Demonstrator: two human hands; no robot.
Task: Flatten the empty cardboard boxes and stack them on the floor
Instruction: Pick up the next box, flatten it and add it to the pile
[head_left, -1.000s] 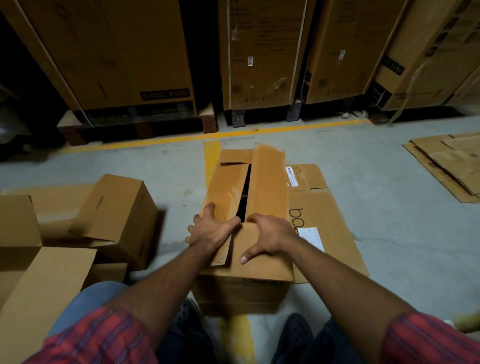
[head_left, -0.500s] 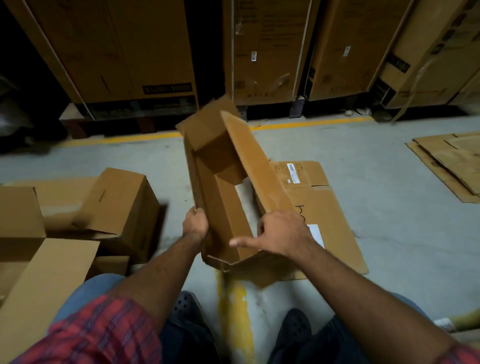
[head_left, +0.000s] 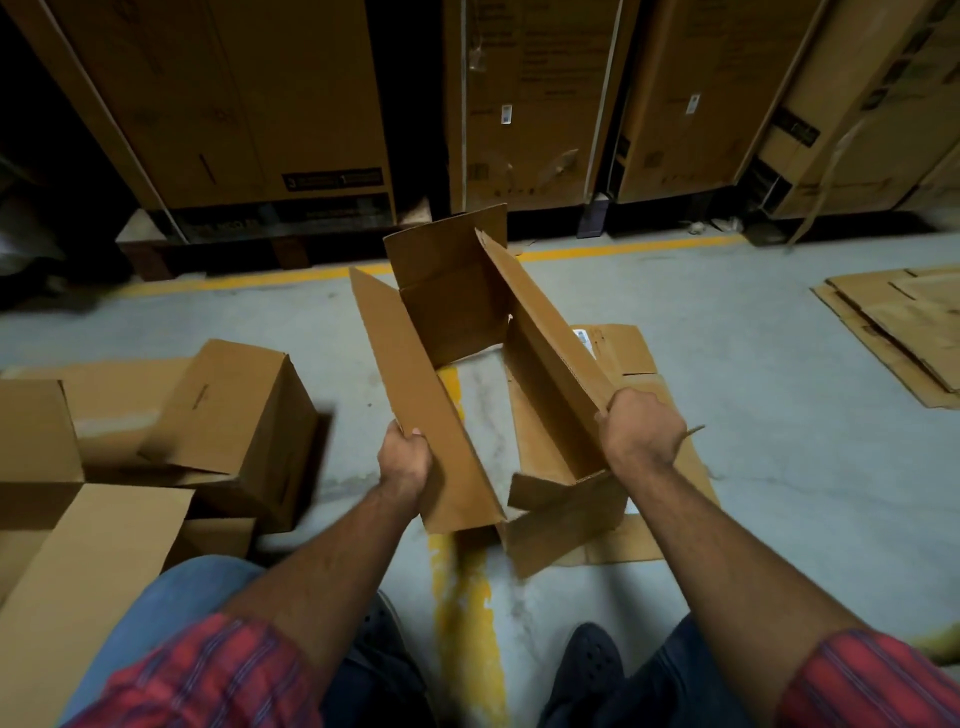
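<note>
Fingers of the left hand (head_left: 404, 460) wrap the near end of the left wall of the open cardboard box (head_left: 457, 332); fingers of the right hand (head_left: 641, 434) close over the top edge of its right wall, near the same end. Box is held above the concrete floor (head_left: 779, 415), both ends open, so the floor and its yellow line (head_left: 467, 597) show straight through. Long axis runs away from the body, toward the tall cartons (head_left: 530, 104) along the far edge of the floor. Each hand sits on one long wall, the left a little lower and nearer the body than the right. Judgement: the collapse turns on these two walls, shearing one past the other so the tube folds flat along its length; the near flaps hang loose and may snag. Flattened cardboard sheet (head_left: 623, 358) lies on the floor directly under and right of the box, the likely stack. Unflattened boxes (head_left: 234, 415) wait at the left edge; another flat pile (head_left: 904, 322) at the right edge.
</note>
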